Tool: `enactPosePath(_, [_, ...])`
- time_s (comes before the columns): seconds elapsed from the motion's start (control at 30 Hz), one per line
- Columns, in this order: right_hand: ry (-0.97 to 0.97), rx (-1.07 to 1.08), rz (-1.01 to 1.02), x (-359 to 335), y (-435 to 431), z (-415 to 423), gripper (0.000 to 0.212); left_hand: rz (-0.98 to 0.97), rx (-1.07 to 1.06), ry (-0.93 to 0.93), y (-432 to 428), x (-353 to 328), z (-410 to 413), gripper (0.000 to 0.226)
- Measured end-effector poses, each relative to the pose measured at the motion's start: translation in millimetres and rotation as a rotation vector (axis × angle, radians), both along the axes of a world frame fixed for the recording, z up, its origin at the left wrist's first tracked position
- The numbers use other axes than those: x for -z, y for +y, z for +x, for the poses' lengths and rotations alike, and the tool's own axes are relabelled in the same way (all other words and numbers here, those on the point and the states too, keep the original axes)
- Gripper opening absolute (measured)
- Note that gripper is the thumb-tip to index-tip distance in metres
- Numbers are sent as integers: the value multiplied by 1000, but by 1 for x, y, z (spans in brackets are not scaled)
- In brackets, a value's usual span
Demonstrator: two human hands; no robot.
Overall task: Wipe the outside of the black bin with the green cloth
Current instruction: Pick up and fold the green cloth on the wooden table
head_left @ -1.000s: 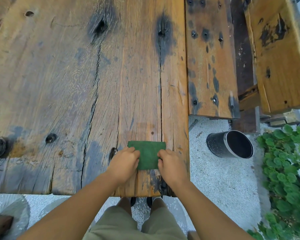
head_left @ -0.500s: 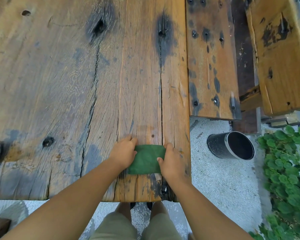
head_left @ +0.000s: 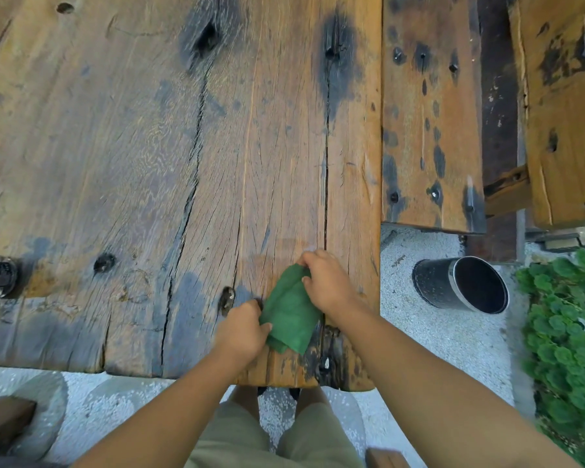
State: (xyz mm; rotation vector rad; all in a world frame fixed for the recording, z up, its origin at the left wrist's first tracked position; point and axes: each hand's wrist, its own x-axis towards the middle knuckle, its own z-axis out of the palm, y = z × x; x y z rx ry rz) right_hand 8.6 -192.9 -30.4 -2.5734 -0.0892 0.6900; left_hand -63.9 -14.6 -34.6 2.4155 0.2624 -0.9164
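A: What has moved in the last half second?
B: The green cloth (head_left: pixel 289 319) was a flat rectangle lying crosswise between the hands. Now it is bunched into a longer bundle. The right hand (head_left: pixel 328 285) has gone to its far end and the left hand (head_left: pixel 242 329) has dropped to its near left edge.
A: Which way does it run?
B: Its long axis goes near to far, with the far end leaning a little right. Both hands are clamped on it, fingers curled into the fabric, one at each end. I cannot tell whether it is lifted or touching the wood.
A: Where is it?
B: Over the near right corner of the wooden table (head_left: pixel 132 163), close to both the near edge and the right edge.
A: And the black bin (head_left: pixel 433 282)?
B: It lies on its side on the gravel (head_left: pixel 446 349), right of the table and apart from the cloth. Its long axis runs left to right, with the open mouth facing right and slightly near.
A: Is there room around it?
B: There is open gravel on its near side. A bench (head_left: pixel 429 113) ends just beyond its far side, and green plants (head_left: pixel 568 332) stand close to its mouth on the right.
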Motion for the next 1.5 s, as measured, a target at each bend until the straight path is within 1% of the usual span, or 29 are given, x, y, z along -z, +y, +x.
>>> enactPosePath(0.13, [5,-140,9,4,11,11,25,-58,-121,85,-10,4,-15,35])
enactPosePath(0.23, [-22,-241,7,6,16,19,24,-89,-176,111,-16,8,-18,37])
enactPosePath(0.3, [-30,-267,3,7,18,22,23,-91,-157,109,-17,9,-15,35])
enactPosePath(0.43, [8,-266,18,4,11,25,29,-72,-13,173,-9,6,-2,31])
enactPosePath(0.47, [6,-250,12,3,7,26,32,-53,-6,145,-5,5,3,32])
enactPosePath(0.53, [10,-200,-7,0,-4,27,36,-52,-77,0,2,4,16,29])
enactPosePath(0.6, [58,-165,-3,-1,-13,28,38,-128,-172,-113,5,1,34,28])
enactPosePath(0.63, [87,-160,4,-1,-16,27,39,-159,-185,-132,4,-1,44,32])
enactPosePath(0.67, [111,-160,9,0,-17,26,41,-175,-169,-146,3,0,53,36])
enactPosePath(0.73, [136,-171,-2,1,-17,23,50,-165,-59,-160,0,1,69,40])
enactPosePath(0.8, [144,-213,-39,5,-15,18,62,-147,69,-126,-3,2,78,44])
enactPosePath(0.87, [154,-216,-65,7,-13,14,66,-106,199,-90,-7,3,84,42])
enactPosePath(0.93, [155,-203,-69,9,-13,13,59,-66,291,-57,-11,1,90,30])
enactPosePath(0.97, [148,-202,-69,9,-14,14,53,-50,320,-48,-13,-1,94,24])
enactPosePath(1.03, [131,-179,-54,8,-17,18,37,-45,333,-52,-16,-4,104,21])
enactPosePath(1.07, [119,-157,-41,7,-20,22,34,-55,323,-66,-18,-5,110,23])
enactPosePath(1.13, [82,-122,-33,4,-25,31,31,-76,306,-113,-22,-8,123,24])
enactPosePath(1.23, [17,-104,-46,0,-30,46,28,-77,265,-195,-25,-7,138,21])
enactPosePath(1.4, [-7,-125,-43,-6,-29,52,27,-72,274,-319,-26,-5,136,33])
enactPosePath(1.5, [-55,-110,4,-9,-30,39,32,-133,161,-359,-23,-6,120,27])
